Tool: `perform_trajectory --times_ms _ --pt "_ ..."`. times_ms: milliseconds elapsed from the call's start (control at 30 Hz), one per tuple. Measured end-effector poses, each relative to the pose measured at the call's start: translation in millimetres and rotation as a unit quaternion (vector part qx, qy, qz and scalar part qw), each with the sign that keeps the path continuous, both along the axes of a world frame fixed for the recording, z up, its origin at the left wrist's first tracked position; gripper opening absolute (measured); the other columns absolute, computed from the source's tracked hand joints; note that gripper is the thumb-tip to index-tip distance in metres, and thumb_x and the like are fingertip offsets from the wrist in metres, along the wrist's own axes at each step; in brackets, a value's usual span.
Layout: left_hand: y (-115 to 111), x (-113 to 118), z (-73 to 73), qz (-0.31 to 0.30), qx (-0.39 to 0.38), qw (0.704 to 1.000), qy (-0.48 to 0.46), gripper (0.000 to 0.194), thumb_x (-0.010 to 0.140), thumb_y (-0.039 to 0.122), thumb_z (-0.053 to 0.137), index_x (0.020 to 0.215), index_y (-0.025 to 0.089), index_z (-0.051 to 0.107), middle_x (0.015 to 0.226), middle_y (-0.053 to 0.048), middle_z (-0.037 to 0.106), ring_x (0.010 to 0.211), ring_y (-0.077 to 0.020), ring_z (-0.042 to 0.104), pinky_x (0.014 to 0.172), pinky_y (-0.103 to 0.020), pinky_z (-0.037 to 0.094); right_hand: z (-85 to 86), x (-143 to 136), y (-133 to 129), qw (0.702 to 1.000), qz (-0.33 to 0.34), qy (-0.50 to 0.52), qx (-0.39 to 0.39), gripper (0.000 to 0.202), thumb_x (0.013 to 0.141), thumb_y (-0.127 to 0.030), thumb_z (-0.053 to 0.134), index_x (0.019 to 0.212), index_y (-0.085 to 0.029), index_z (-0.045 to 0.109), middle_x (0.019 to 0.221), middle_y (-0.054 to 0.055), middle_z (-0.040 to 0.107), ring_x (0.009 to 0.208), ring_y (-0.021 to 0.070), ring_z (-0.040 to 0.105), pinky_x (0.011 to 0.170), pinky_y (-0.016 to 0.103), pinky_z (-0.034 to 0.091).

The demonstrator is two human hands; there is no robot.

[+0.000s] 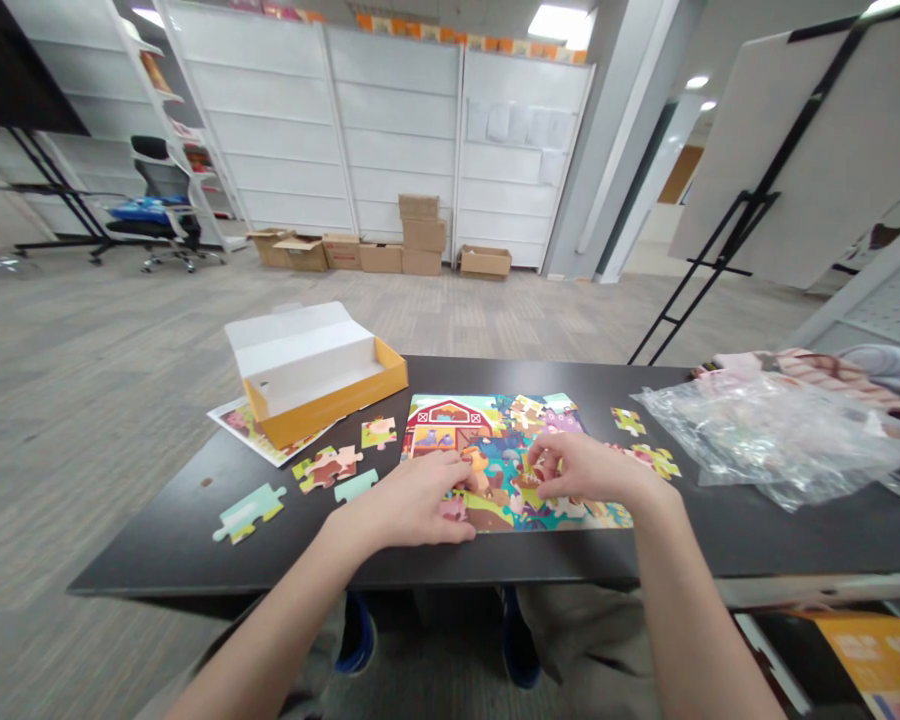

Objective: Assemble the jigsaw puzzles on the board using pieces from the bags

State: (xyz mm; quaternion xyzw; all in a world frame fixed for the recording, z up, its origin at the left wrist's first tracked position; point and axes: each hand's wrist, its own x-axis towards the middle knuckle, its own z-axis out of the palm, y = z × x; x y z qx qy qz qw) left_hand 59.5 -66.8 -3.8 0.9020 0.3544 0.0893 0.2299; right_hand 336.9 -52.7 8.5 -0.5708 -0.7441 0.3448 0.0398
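A colourful farm jigsaw puzzle [450, 415], with a red barn at its upper left, lies on the black table. My left hand [424, 497] rests over its lower left part, thumb and fingers apart, partly covering pink pieces. My right hand [581, 468] is over the right half, fingers curled down around a puzzle piece [529, 482] in brown and green; the fingertips partly hide it. Loose pieces [526, 410] lie on top of the puzzle's upper right. To the left are a pale blue and green piece pair [250, 513], brown joined pieces [328, 467] and a single piece [379, 432].
An open yellow box [337, 405] stands at the back left of the table [172, 540], over a printed sheet [241, 425]. More loose pieces [628, 421] lie right of the puzzle. Crumpled clear plastic bags [780, 430] and folded cloth [832, 372] cover the right side.
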Motion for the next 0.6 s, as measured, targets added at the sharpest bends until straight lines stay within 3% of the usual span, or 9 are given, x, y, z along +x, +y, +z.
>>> perform_trajectory --times_ms 267,467,600 --pt "1 1 -3.6 0.005 -0.026 0.999 -0.025 0.035 0.073 0.033 0.076 0.106 0.023 0.064 0.106 -0.003 0.068 0.105 -0.0255 0.062 0.091 -0.034 0.046 12.3 37 3 0.989 -0.074 -0.057 0.113 0.019 0.081 -0.024 0.061 0.097 -0.019 0.07 0.089 0.005 0.074 0.074 0.0181 0.066 0.066 0.026 0.046" --pt "4 2 -7.2 -0.001 -0.026 0.999 -0.035 0.033 0.072 0.034 0.077 0.1 0.023 0.064 0.102 -0.002 0.068 0.1 -0.0241 0.062 0.086 -0.032 0.046 4.6 23 4 0.989 -0.048 -0.087 0.111 0.034 0.068 -0.029 0.075 0.1 -0.019 0.073 0.09 0.005 0.073 0.076 0.0205 0.065 0.065 0.028 0.043" --pt "4 3 -7.3 -0.003 -0.025 0.999 -0.037 0.032 0.072 0.033 0.076 0.099 0.023 0.064 0.1 -0.001 0.067 0.099 -0.0233 0.062 0.086 -0.032 0.046 -1.1 12 5 0.989 -0.022 -0.087 0.113 0.026 0.069 -0.033 0.073 0.09 -0.018 0.072 0.08 0.004 0.07 0.073 0.0206 0.062 0.062 0.028 0.04"
